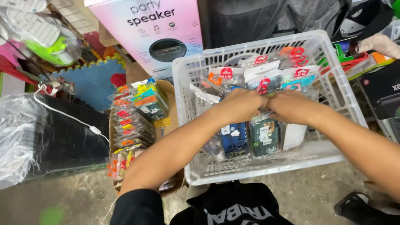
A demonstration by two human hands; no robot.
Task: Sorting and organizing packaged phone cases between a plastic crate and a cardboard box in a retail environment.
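From the head camera, looking straight down: both hands are deep in the white plastic basket, meeting over a row of small packets in clear sleeves that stand on edge inside it. The left hand is curled over the tops of the packets, fingers bent down among them. The right hand is curled the same way just beside it, knuckles almost touching the left. Both look closed on packet tops, though exactly which packet each pinches is hidden under the fingers.

The packets fill the middle and far side of the basket, red hang tags sticking up at the back; a dark blue one and a green one stand nearest the person. By my read, this is the sorting or leafing-through stage. Parting the row cleanly would call for a firm pinch on one sleeve.

Left of the basket, a cardboard box holds more such packets in stacks.
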